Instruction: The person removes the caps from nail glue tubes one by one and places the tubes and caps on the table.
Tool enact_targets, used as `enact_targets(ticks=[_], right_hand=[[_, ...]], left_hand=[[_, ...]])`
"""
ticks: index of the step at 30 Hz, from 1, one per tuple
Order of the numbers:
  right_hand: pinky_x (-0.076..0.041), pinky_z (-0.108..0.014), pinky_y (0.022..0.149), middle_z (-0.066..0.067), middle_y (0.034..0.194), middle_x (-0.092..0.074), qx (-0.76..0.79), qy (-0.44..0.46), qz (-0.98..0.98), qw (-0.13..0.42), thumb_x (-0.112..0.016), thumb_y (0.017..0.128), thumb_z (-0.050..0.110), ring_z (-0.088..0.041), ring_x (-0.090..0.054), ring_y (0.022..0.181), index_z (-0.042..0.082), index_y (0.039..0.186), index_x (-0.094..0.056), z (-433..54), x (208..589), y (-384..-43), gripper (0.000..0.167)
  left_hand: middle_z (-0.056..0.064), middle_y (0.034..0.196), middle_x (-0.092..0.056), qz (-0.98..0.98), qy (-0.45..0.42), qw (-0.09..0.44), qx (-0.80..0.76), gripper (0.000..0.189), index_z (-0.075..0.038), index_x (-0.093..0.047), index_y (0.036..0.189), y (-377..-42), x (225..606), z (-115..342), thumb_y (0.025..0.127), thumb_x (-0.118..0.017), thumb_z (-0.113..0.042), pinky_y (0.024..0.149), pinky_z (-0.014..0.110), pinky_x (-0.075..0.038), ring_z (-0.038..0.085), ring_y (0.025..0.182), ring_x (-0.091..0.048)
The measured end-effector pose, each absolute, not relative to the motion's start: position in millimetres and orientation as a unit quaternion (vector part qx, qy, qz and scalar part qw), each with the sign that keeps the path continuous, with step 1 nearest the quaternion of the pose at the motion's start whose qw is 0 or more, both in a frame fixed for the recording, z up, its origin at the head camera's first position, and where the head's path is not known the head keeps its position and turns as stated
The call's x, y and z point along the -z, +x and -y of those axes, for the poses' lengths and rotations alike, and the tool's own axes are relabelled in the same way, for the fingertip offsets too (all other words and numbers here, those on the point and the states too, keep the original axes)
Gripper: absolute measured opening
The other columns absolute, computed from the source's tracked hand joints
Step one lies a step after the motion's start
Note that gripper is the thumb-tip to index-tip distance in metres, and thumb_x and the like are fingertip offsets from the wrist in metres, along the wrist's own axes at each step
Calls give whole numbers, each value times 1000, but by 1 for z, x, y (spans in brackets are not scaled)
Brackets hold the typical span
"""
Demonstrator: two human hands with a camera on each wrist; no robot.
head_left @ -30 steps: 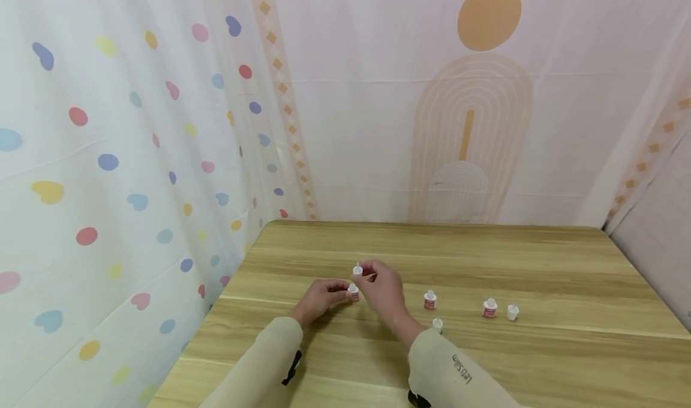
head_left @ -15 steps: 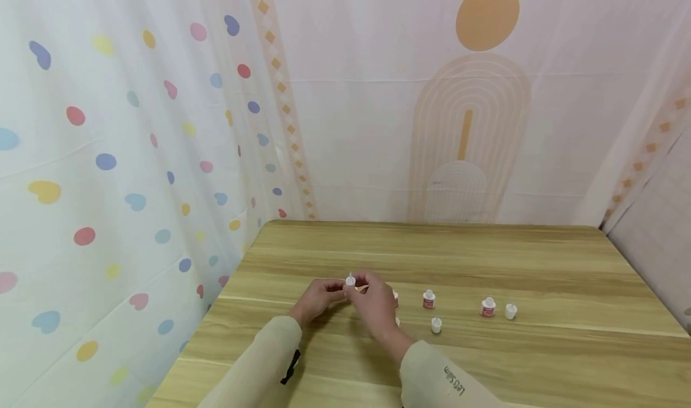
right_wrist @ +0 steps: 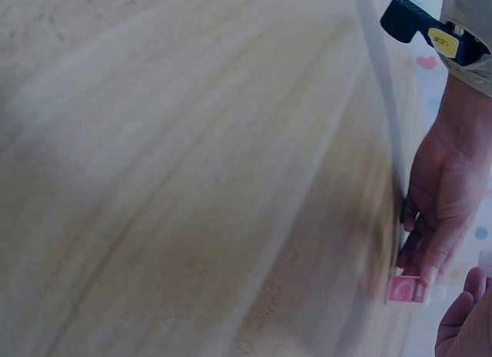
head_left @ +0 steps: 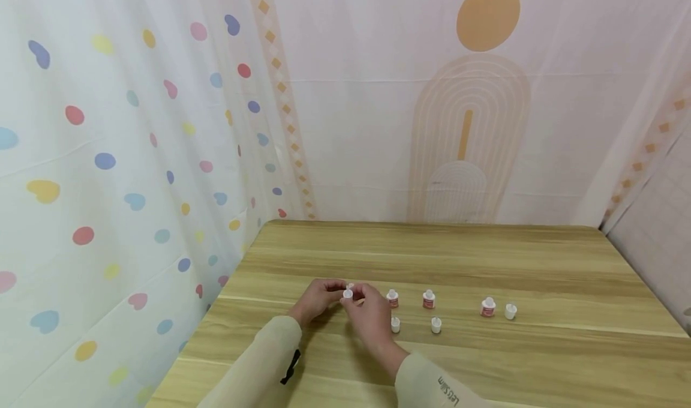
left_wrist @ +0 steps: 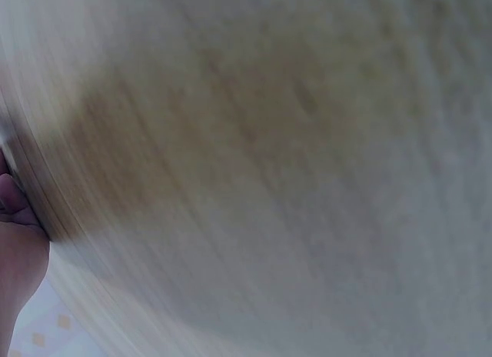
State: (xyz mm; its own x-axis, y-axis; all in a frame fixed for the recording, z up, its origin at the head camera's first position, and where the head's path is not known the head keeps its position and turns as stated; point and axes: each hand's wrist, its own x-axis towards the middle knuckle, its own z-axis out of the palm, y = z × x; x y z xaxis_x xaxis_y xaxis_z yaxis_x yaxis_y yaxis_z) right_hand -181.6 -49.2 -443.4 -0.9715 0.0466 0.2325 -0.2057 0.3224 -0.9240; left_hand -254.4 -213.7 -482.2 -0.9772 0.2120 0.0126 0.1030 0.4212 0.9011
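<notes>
In the head view my left hand (head_left: pixel 320 299) holds a small bottle upright at the tabletop, mostly hidden there. Its pink label shows in the right wrist view, where the left fingers pinch the bottle (right_wrist: pixel 406 289). My right hand (head_left: pixel 371 317) pinches a white cap (head_left: pixel 348 294) between thumb and fingers, close in front of that bottle. Whether the cap touches the bottle I cannot tell. The left wrist view catches only part of the left hand (left_wrist: pixel 19 241) at its edge.
Small white bottles with red labels stand to the right: one bottle (head_left: pixel 392 299) beside the right hand, another bottle (head_left: pixel 429 300), a third bottle (head_left: pixel 488 308). White caps (head_left: pixel 396 325) lie near them, including a front cap (head_left: pixel 436 325) and a right cap (head_left: pixel 510 311). Curtains border the wooden table (head_left: pixel 567 276).
My right hand has brought the cap down and left, from above the bottle to just in front of it. A bottle and a cap beside that hand have come into view. The left hand stays put.
</notes>
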Motion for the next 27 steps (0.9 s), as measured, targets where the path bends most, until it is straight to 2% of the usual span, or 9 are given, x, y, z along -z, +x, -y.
enact_targets(ticks=[4,11,27], right_hand=[[-49,-27,63,1,87,-67,-576,35,810,103,-77,85,10,-11,-56,71,9,92,-69,51,448,-180,11],[-49,-29,65,1,86,-66,-570,27,815,104,-78,84,8,-11,-57,73,8,91,-70,54,458,-177,11],[-51,-33,70,2,82,-65,-573,-4,813,103,-79,82,5,-14,-60,79,9,87,-68,59,476,-173,13]], left_hand=[[5,106,-73,-843,90,57,-527,17,-5,-74,107,-254,481,214,95,-68,-14,92,36,-47,16,102,-62],[9,105,-73,-832,107,57,-541,16,1,-73,106,-255,483,215,94,-67,-8,90,36,-49,18,101,-64],[7,102,-74,-820,104,81,-558,19,-3,-74,109,-256,482,214,95,-68,-14,98,39,-46,17,104,-65]])
